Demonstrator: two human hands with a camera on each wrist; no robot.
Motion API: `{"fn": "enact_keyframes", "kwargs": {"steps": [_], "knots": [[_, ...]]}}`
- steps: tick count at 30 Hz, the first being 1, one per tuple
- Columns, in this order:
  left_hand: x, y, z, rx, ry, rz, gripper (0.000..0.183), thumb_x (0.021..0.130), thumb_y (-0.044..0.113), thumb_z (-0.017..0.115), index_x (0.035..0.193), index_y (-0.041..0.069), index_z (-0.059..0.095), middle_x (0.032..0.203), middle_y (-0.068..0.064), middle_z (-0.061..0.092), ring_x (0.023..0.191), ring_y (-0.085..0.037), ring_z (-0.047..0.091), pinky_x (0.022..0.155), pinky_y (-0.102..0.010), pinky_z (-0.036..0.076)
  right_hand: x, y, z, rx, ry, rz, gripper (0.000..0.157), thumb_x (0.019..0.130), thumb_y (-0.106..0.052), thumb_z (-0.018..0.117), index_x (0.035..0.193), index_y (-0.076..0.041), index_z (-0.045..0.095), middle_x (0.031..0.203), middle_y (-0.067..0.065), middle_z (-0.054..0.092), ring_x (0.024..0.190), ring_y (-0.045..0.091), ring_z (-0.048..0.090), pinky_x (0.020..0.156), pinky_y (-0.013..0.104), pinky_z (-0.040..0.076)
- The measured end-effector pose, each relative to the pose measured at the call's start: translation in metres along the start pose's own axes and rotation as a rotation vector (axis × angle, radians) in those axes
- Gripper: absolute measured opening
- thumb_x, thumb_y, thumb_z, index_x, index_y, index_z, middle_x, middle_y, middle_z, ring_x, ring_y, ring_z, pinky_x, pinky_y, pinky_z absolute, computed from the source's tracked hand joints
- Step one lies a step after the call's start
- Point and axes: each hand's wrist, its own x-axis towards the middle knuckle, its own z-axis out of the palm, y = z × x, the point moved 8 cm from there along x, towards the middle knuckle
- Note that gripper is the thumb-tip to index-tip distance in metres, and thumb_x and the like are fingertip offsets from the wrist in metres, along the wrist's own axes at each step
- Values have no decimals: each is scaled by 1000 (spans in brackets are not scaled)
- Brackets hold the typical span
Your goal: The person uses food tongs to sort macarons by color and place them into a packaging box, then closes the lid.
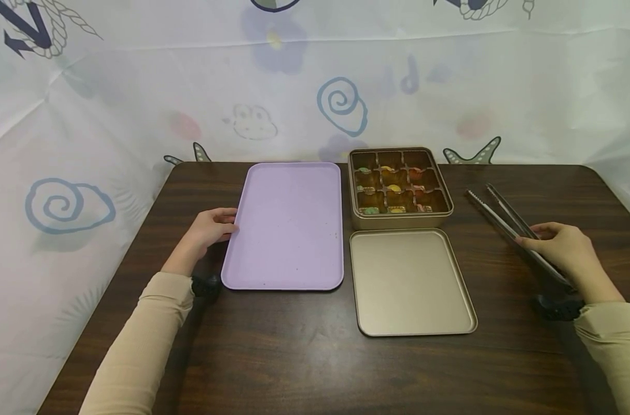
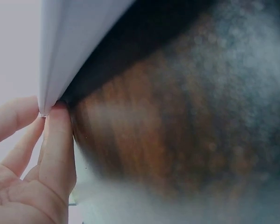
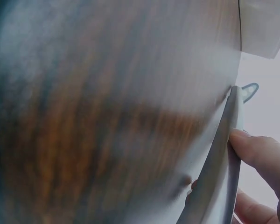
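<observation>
A flat lilac tray (image 1: pixel 289 227) lies on the table, left of the middle. My left hand (image 1: pixel 207 231) is at its left edge and pinches the rim (image 2: pixel 49 93), fingertips on either side of it. Over on the right, my right hand (image 1: pixel 566 249) holds a pair of metal tongs (image 1: pixel 493 214) between thumb and fingers. The tongs' toothed tips point away from me and stand slightly apart. In the right wrist view, the thumb presses along the side of one tong arm (image 3: pixel 219 163).
A gold tin (image 1: pixel 403 222) with divided compartments stands right of the tray, holding several small colourful wrapped pieces (image 1: pixel 394 188). Its flat gold lid (image 1: pixel 410 282) lies just in front. Behind the dark wooden table (image 1: pixel 304 357) hangs a printed white cloth (image 1: pixel 403 109).
</observation>
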Motion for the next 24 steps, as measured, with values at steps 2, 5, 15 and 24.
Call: {"fn": "enact_keyframes", "kwargs": {"steps": [2, 5, 15, 24], "knots": [[-1, 1, 0, 5, -1, 2, 54, 94, 5, 52, 145, 0, 36, 140, -26, 44, 123, -31, 49, 108, -44, 45, 0, 0, 0, -1, -6, -1, 69, 93, -45, 53, 128, 13, 45, 123, 42, 49, 106, 57, 47, 79, 63, 45], [-2, 2, 1, 9, -5, 7, 54, 94, 5, 52, 145, -2, 35, 141, -27, 44, 123, -32, 50, 108, -44, 44, 0, 0, 0, 3, -15, -4, 68, 93, -45, 53, 127, 13, 45, 122, 41, 50, 105, 55, 48, 78, 61, 45], [-5, 7, -2, 19, 3, 28, 51, 95, 5, 50, 143, -5, 36, 141, -28, 43, 124, -33, 50, 105, -43, 46, 0, -1, 4, -7, -63, 5, 70, 93, -44, 53, 127, 16, 43, 119, 41, 48, 101, 53, 49, 73, 56, 47], [-13, 28, -10, 145, 89, 137, 45, 95, 6, 47, 139, -6, 43, 134, -28, 50, 117, -36, 54, 98, -46, 52, -2, -2, 5, 3, -106, -6, 74, 95, -47, 48, 131, 17, 37, 125, 43, 42, 107, 58, 44, 80, 63, 44]]}}
